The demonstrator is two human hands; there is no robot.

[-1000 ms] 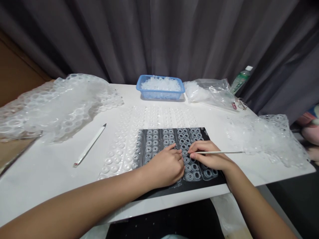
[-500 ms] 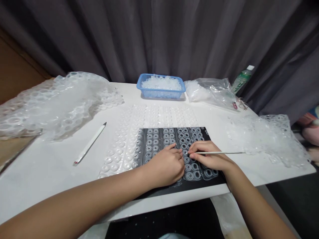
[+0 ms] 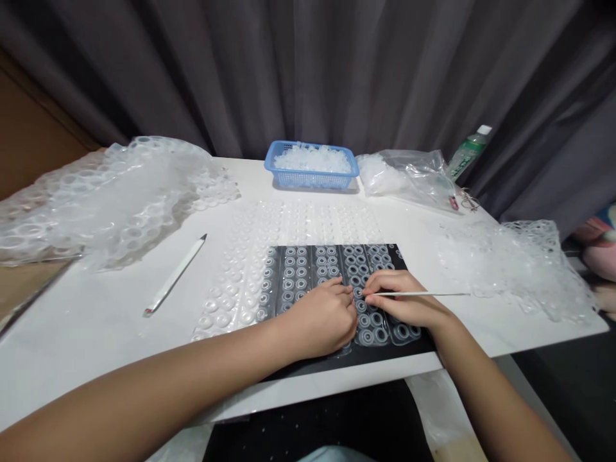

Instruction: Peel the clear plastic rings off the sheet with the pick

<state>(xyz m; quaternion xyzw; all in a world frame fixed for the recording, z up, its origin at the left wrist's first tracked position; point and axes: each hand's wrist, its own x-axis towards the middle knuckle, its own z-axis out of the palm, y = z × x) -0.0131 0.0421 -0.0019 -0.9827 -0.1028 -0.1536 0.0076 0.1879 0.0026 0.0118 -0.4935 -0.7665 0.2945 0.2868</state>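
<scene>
A thin white stick (image 3: 423, 294) is pinched in my right hand (image 3: 407, 300), its long end pointing right and its tip over the sheet. Under both hands lies a clear plastic sheet (image 3: 301, 272) with rows of round, ring-shaped pieces. Part of that sheet rests on a black board (image 3: 308, 371), which makes the rings stand out; the rest spreads over the white table to the left and behind. My left hand (image 3: 325, 317) presses on the sheet beside the stick's tip, fingers curled. Whatever its fingertips hold is hidden.
At the back stands a blue basket (image 3: 314, 179) full of small clear pieces, beside a clear plastic bag (image 3: 409, 176). A white pen-like tool (image 3: 176, 276) lies at left. Punched plastic sheets are heaped left (image 3: 129, 199) and right (image 3: 520, 269). A green-labelled bottle (image 3: 469, 153) leans behind.
Both hands stay almost in place over the sheet, with the stick still in my right hand. The whole view has shifted very slightly.
</scene>
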